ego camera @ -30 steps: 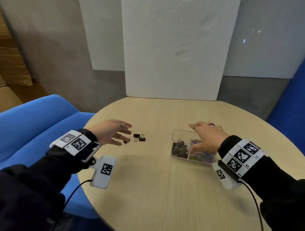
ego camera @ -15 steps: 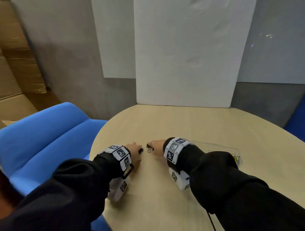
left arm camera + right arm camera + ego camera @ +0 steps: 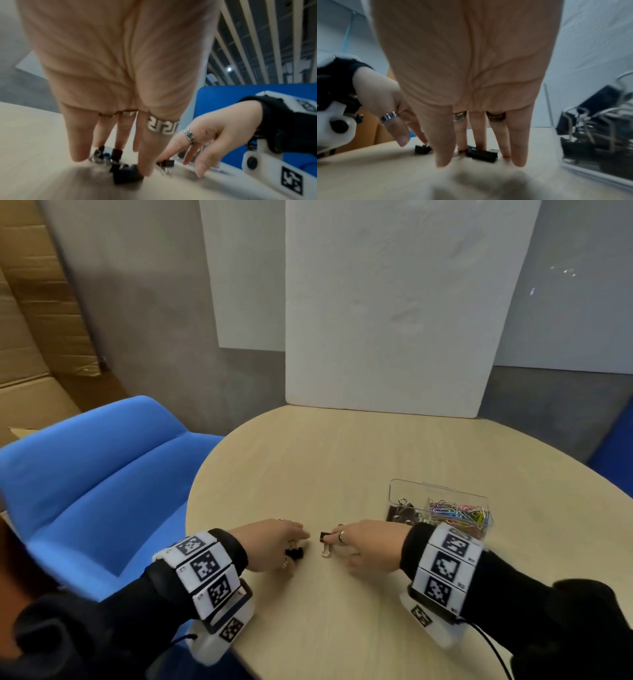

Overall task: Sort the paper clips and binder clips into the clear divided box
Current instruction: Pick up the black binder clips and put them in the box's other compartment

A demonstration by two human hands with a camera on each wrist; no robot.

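Two loose binder clips point(image 3: 310, 546) on table point(image 3: 342, 474); one clear box point(image 3: 440, 508).

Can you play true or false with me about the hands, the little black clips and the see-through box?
1. The clear box stands on the round table. True.
2. The colourful paper clips lie loose by the left hand. False: they are inside the box.
3. The right hand touches a black binder clip. True.
4. The box is empty. False: it holds black binder clips and paper clips.
5. The chair is red. False: blue.
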